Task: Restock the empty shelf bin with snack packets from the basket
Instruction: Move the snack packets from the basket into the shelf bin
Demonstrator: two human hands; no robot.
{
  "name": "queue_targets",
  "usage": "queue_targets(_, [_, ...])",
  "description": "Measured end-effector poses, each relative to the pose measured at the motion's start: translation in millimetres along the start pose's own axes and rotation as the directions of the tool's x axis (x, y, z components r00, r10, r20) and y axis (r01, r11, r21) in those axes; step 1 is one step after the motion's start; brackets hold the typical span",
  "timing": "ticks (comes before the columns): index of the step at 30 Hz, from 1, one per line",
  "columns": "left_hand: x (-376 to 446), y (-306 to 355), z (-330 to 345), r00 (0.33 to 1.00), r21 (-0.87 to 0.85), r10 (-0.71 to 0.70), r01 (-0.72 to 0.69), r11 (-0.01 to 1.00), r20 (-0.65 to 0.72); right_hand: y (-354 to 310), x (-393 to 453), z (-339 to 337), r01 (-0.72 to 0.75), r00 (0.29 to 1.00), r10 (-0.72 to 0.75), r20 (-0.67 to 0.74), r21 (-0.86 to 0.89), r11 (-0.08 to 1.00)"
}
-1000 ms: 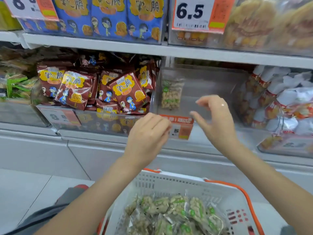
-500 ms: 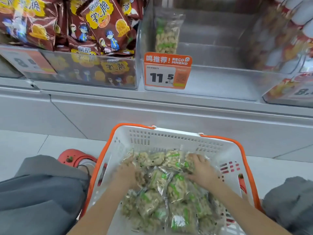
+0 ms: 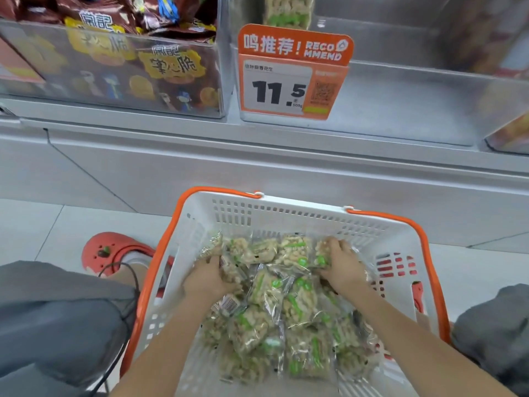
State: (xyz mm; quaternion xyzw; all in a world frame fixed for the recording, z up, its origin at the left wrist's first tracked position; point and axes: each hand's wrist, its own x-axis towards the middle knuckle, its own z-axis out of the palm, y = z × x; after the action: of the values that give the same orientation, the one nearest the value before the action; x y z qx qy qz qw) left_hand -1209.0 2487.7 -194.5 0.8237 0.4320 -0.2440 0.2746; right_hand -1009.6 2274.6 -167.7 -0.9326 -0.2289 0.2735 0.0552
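Note:
A white basket with orange handles sits on the floor in front of me, filled with several clear snack packets of pale nuts with green labels. My left hand grips packets at the left of the pile. My right hand grips packets at the far right of the pile. Above, the clear shelf bin behind the orange 11.5 price tag holds one packet standing at its left side.
The neighbouring bin on the left is full of brown snack bags. Another bin shows at the right edge. My grey-trousered knees flank the basket, and a red shoe rests on the tiled floor.
Both hands came down from the shelf bin into the basket and closed on packets. The view has dropped and moved closer to the basket.

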Motion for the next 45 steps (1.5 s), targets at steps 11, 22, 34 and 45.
queue_targets(11, [-34.5, 33.8, -55.9, 0.926, 0.004, 0.199, -0.209, 0.978, -0.32, -20.0, -38.0, -36.2, 0.031, 0.999, -0.029, -0.014, 0.316, 0.948])
queue_targets(22, [-109.6, 84.3, -137.7, 0.881, -0.608, 0.16, -0.429, 0.668, -0.446, -37.4, -106.4, -100.4, 0.198, 0.978, -0.109, -0.176, 0.646, 0.737])
queue_targets(34, [-175.7, 143.1, -157.0, 0.932, -0.834, 0.245, -0.35, 0.426, -0.266, -76.9, -139.6, -155.6, 0.183, 0.98, -0.136, -0.148, 0.939, 0.292])
queue_targets(45, [-197.0, 170.4, -162.2, 0.947, -0.874, 0.179, -0.317, 0.369, -0.268, -50.9, -162.7, -170.0, 0.262, 0.958, -0.151, -0.245, 0.96, 0.103])
